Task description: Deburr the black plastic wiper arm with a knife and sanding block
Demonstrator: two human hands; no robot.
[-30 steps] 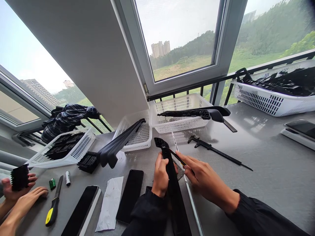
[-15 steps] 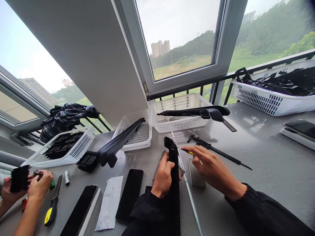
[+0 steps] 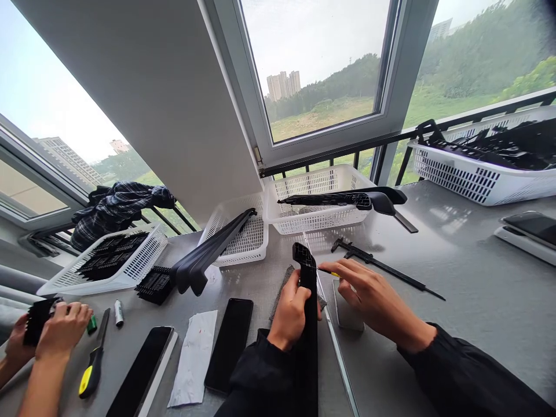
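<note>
My left hand (image 3: pixel 291 311) is closed round a long black plastic strip (image 3: pixel 309 336) that stands up from my lap to a ribbed tip near the table's middle. My right hand (image 3: pixel 369 295) pinches a thin tool with a yellow handle (image 3: pixel 328 271), its point against the upper end of the strip. Under the strip lie a grey abrasive pad (image 3: pixel 284 284) and a small grey block (image 3: pixel 346 313).
Black calipers (image 3: pixel 382 266) lie right of my hands. White baskets (image 3: pixel 321 200) with black parts stand at the back. Dark phones (image 3: pixel 229 344), a white paper (image 3: pixel 193 359) and a yellow-handled screwdriver (image 3: pixel 93 362) lie to the left. Another person's hands (image 3: pixel 47 333) hold a black comb-like part.
The strip has swung upright and its tip has shifted right. My right hand has drawn the thin tool closer to it. The other person's hands have closed together over their black part.
</note>
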